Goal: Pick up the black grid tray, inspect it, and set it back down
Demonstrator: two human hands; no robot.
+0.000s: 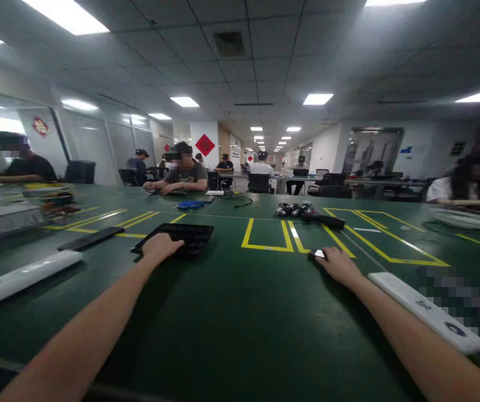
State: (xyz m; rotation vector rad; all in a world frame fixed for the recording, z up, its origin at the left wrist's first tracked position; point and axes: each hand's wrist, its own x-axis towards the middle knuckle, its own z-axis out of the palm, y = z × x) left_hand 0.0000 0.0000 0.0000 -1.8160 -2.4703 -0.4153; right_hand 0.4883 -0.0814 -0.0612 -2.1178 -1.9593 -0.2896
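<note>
My left hand (160, 248) is closed on the near left part of a black tray (198, 237) with a grid of compartments, its thumb pointing right over the tray. The other fingers are mostly hidden behind the hand. Farther right, my right hand (340, 265) pinches a small dark piece with a white top (318, 253), low at the green table (240, 318). What kind of piece it is, I cannot make out. Just beyond it lie yellow tape outlines (267, 247).
Left of the tray lie a black bar (91, 239) and a long white device (25, 276). Another white device (426, 310) lies beside my right forearm. Farther back are a dark cable bundle (294, 210) and a blue item (190, 205). A person (187, 176) sits across the table.
</note>
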